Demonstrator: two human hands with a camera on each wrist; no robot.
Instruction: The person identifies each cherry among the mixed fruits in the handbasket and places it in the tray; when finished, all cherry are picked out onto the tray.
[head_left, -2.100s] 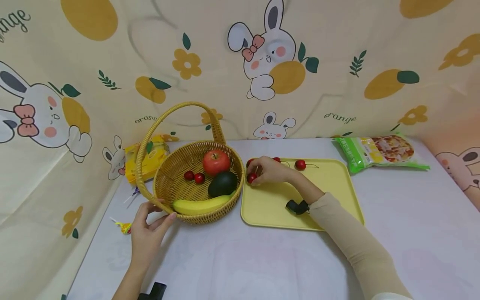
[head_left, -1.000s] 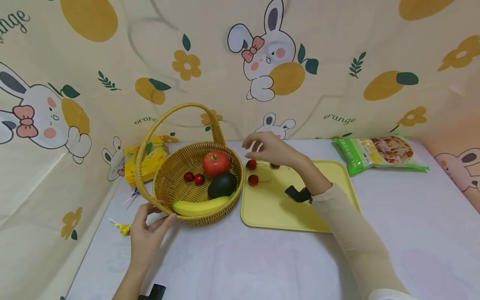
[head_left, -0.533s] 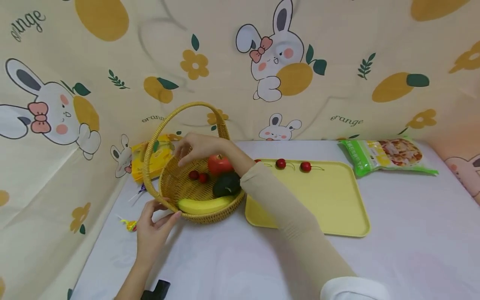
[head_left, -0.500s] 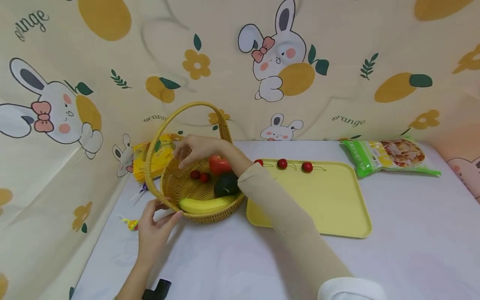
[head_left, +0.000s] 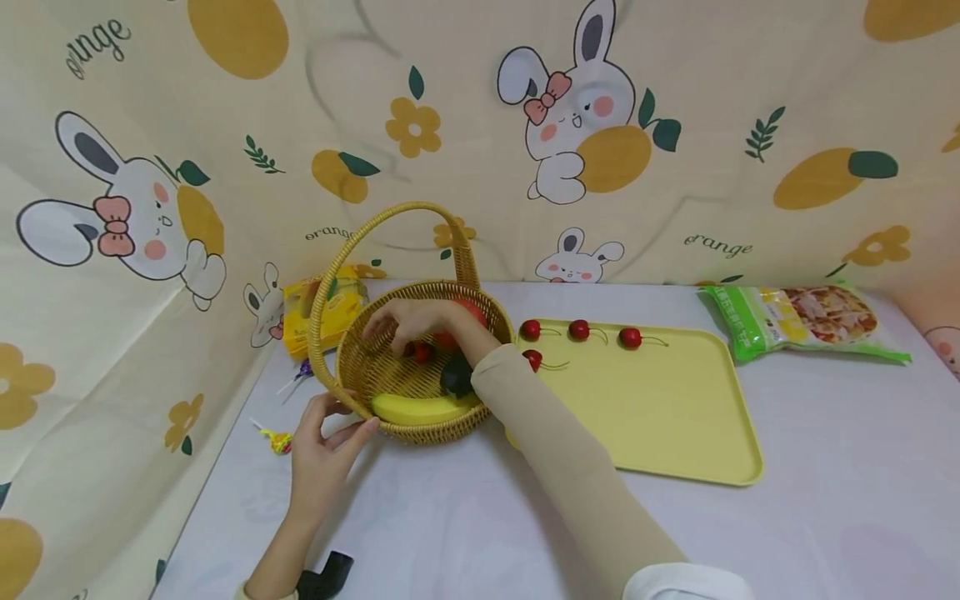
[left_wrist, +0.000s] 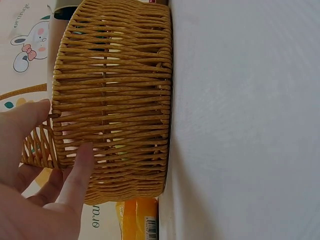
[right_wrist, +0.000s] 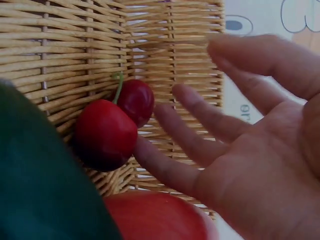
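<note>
My left hand (head_left: 322,458) grips the near-left rim of a wicker basket (head_left: 442,431) at the handle's foot, thumb outside. In the left wrist view its fingers lie against the woven wall. My right hand (head_left: 416,321) is inside the basket, holding nothing, its fingers loosely spread in the right wrist view. Just beside the fingertips lie two cherries (right_wrist: 106,134), one with a green stem; whether they touch is unclear. A dark green avocado (right_wrist: 40,165), a red apple (right_wrist: 157,217) and a banana (head_left: 420,409) share the basket. The right forearm partly covers apple and avocado.
Right of the basket is a yellow tray (head_left: 660,417) with several stemmed cherries (head_left: 579,330). A green food packet (head_left: 810,321) lies at the back right. Left of the basket are a yellow package (head_left: 300,312), a wrapped lollipop (head_left: 279,441) and a purple one (head_left: 303,369).
My right hand left the cherries on the tray, rose, crossed left over the basket and lowered into it. The left hand keeps its grip. The head view has shifted slightly left.
</note>
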